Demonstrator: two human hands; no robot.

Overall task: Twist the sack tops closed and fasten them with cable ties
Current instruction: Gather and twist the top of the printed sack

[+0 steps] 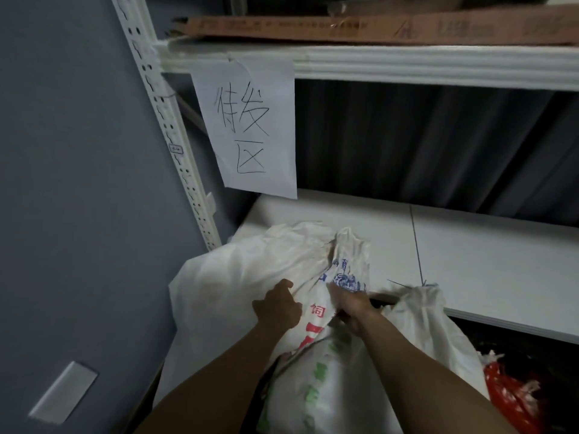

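A white woven sack (332,368) with red, green and blue print stands low in the middle, its open top bunched upward. My left hand (277,306) grips the loose fabric on the left side of the top. My right hand (349,305) grips the gathered neck with the blue print. A second white sack (423,321) to the right has its neck closed with a thin dark cable tie (407,285), the tail sticking out to the left. Another plain white sack (219,283) bulges behind on the left.
A white metal rack has a low shelf (485,261) right behind the sacks and an upper beam (407,62) with a handwritten paper sign (250,130). Cardboard lies on top. A grey wall (78,183) stands left. A red bag (513,399) sits at lower right.
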